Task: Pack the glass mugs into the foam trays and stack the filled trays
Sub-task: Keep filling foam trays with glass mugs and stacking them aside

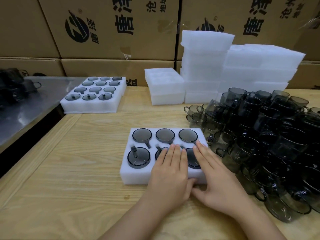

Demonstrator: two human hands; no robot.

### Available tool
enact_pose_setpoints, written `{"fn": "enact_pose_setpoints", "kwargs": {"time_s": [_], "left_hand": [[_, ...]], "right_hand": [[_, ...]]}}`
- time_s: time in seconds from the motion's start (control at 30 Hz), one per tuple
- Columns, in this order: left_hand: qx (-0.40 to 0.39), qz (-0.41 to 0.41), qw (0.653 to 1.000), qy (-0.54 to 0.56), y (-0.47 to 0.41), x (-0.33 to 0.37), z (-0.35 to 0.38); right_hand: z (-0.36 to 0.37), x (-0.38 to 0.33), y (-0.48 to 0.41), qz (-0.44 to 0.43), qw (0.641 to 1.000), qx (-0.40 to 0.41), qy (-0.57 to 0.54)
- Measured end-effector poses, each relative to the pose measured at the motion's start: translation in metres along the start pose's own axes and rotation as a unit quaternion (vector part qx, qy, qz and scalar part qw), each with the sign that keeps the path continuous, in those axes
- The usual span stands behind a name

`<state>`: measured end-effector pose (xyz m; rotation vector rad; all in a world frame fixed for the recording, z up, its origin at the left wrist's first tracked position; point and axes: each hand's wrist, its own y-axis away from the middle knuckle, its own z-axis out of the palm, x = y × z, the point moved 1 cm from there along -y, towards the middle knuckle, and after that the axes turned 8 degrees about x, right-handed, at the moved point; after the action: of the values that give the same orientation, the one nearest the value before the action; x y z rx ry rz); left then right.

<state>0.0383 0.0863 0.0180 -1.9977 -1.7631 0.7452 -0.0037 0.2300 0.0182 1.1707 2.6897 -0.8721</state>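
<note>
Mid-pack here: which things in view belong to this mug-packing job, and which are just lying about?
Job: white foam tray holding six mugs, under left hand and right hand; pile of loose smoky grey glass mugs; filled foam trays far left; stacks of empty foam trays.
Lying about: brown printed cardboard boxes; shiny metal sheet.

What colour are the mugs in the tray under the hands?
Smoky dark grey, see-through glass mugs in a white foam tray; the head view shows it best.
</note>
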Motion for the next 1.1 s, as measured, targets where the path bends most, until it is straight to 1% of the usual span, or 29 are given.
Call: {"fn": "enact_pose_setpoints", "kwargs": {"time_s": [0.1,0.17,0.23,0.3,0.33,0.37,0.4,0.43,0.5,0.57,0.6,0.63,0.7,0.77,0.83,0.9,0.93,1.0,1.1], "left_hand": [[0.012,0.001,1.000,-0.013,0.001,-0.003,-0.002],[0.012,0.005,1.000,-0.017,0.001,-0.005,-0.002],[0.010,0.008,1.000,-0.010,0.001,-0.006,-0.003],[0.016,-0.002,1.000,0.010,0.003,-0.013,-0.003],[0.021,-0.011,0.999,0.023,0.004,-0.019,-0.004],[0.027,-0.021,0.999,0.036,0.006,-0.027,-0.004],[0.035,-0.029,0.998,0.042,0.009,-0.036,-0.004],[0.044,-0.036,0.998,0.040,0.011,-0.046,-0.004],[0.059,-0.041,0.997,0.024,0.018,-0.067,-0.001],[0.069,-0.051,0.996,0.008,0.025,-0.087,0.002],[0.063,-0.063,0.996,-0.001,0.029,-0.096,0.003],[0.053,-0.077,0.996,-0.009,0.033,-0.104,0.003],[0.031,-0.104,0.994,-0.021,0.039,-0.119,0.003],[-0.004,-0.145,0.989,-0.025,0.043,-0.134,0.004],[-0.008,-0.215,0.976,-0.024,0.046,-0.153,0.008],[-0.021,-0.298,0.954,-0.011,0.049,-0.175,0.016],[-0.025,-0.324,0.946,0.000,0.051,-0.187,0.019],[-0.018,-0.344,0.939,0.019,0.051,-0.208,0.025],[-0.009,-0.350,0.936,0.034,0.046,-0.232,0.031]], "right_hand": [[0.002,0.001,0.002,0.023,0.996,-0.011,-0.085],[0.003,0.003,0.002,0.066,0.987,0.001,-0.147],[0.004,0.006,0.001,0.124,0.961,0.032,-0.247],[0.006,0.006,-0.002,0.171,0.923,0.048,-0.341],[0.006,0.004,-0.003,0.178,0.910,0.044,-0.372],[0.008,0.001,-0.003,0.174,0.905,0.032,-0.386],[0.012,-0.002,-0.003,0.160,0.912,0.014,-0.378],[0.015,-0.003,-0.002,0.136,0.929,-0.007,-0.345],[0.025,-0.003,0.001,0.094,0.965,-0.041,-0.241],[0.035,-0.005,-0.002,0.074,0.982,-0.071,-0.157],[0.039,-0.011,-0.006,0.068,0.984,-0.087,-0.143],[0.045,-0.020,-0.013,0.064,0.981,-0.100,-0.154],[0.058,-0.042,-0.030,0.070,0.965,-0.111,-0.227],[0.075,-0.063,-0.048,0.088,0.956,-0.113,-0.254],[0.094,-0.080,-0.065,0.092,0.961,-0.120,-0.232],[0.111,-0.096,-0.082,0.063,0.971,-0.130,-0.190],[0.119,-0.104,-0.089,0.044,0.976,-0.135,-0.163],[0.133,-0.115,-0.104,0.015,0.983,-0.143,-0.118],[0.147,-0.121,-0.126,-0.013,0.983,-0.157,-0.091]]}}
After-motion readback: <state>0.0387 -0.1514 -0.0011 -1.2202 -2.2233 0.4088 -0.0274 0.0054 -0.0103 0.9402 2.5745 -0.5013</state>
